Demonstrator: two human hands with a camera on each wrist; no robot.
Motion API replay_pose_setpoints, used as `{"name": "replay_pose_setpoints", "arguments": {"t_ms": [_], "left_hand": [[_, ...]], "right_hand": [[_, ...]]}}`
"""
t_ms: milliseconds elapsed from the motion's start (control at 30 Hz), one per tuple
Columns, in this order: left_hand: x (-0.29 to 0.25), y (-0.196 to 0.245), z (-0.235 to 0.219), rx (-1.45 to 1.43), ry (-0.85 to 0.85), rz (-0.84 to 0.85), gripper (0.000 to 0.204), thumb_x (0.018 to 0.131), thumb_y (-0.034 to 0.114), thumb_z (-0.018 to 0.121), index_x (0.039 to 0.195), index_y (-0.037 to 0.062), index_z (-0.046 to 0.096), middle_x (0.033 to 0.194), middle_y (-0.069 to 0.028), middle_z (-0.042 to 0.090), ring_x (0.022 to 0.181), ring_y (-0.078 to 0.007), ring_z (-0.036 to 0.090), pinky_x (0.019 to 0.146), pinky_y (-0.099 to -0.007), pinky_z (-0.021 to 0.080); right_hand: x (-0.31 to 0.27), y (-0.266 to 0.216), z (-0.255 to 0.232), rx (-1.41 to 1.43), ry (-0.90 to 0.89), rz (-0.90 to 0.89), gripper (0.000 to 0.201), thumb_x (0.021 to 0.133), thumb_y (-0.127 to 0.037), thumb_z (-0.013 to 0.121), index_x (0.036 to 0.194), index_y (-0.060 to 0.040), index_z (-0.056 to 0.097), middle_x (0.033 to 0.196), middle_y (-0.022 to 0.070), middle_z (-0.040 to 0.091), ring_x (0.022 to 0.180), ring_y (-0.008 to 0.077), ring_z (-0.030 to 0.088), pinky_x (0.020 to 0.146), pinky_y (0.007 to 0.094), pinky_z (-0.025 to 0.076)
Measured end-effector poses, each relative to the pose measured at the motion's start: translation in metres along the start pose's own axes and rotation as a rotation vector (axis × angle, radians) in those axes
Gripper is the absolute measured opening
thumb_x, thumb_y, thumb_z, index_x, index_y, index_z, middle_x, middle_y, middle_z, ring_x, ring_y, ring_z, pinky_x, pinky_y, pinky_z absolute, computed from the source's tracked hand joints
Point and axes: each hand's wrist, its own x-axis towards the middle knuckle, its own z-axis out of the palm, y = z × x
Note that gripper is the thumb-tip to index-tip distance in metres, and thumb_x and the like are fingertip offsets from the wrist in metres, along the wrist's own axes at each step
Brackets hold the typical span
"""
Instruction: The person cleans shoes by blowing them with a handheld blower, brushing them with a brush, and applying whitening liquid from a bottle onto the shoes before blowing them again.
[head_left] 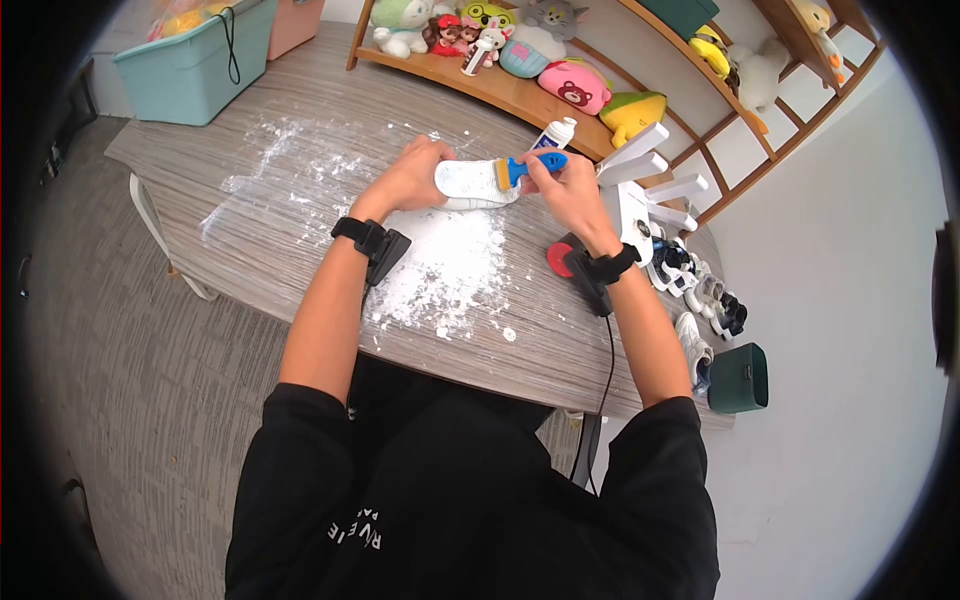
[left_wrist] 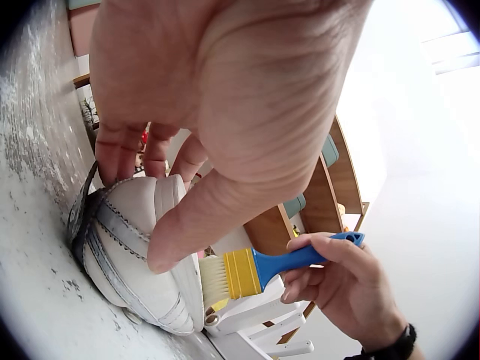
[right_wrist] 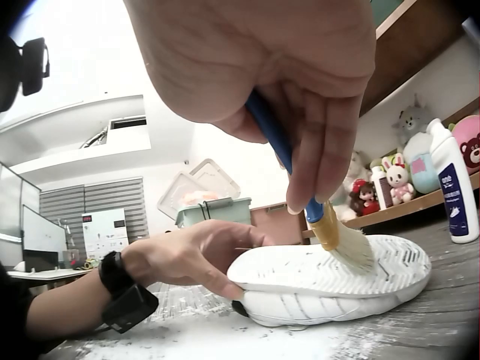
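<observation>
white shoe (head_left: 468, 182) sole up on tabletop (head_left: 280, 265); left hand (head_left: 412, 178) grips one end. right hand (head_left: 572, 195) holds blue-handled brush (head_left: 517, 171), bristles at sole. probably best: steady shoe firmly, brush lightly along grooves, left fingers clear.

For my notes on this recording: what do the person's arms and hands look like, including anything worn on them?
The left hand and right hand are bare, without gloves. Short black sleeves leave the forearms uncovered. Each wrist has a black strap carrying a dark, boxy unit; a thin black cable runs down from the right one.
</observation>
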Motion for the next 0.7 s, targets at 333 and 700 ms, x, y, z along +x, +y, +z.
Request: {"name": "replay_pose_setpoints", "arguments": {"t_ms": [333,700], "left_hand": [[0.0,-0.002,0.002,-0.005,0.022,-0.002,0.058,0.062,0.003,0.085,0.117,0.0038,0.066,0.118,-0.0153,0.061,0.12,-0.0337,0.056,0.105,-0.0393,0.047],[0.0,-0.002,0.0,0.011,0.009,0.006,0.062,0.062,0.005,0.085,0.121,0.002,0.065,0.117,-0.016,0.06,0.121,-0.0342,0.056,0.105,-0.039,0.046]], "right_hand": [[0.001,-0.034,0.021,-0.004,-0.076,-0.023,0.028,0.098,-0.018,0.062,0.103,0.0065,0.074,0.068,0.0123,0.072,0.065,0.0158,0.072,0.059,0.0305,0.052],[-0.003,-0.046,0.028,0.168,-0.093,-0.024,0.027,0.1,-0.016,0.06,0.102,0.0074,0.073,0.078,0.0124,0.074,0.069,0.0156,0.074,0.06,0.0278,0.052]]}}
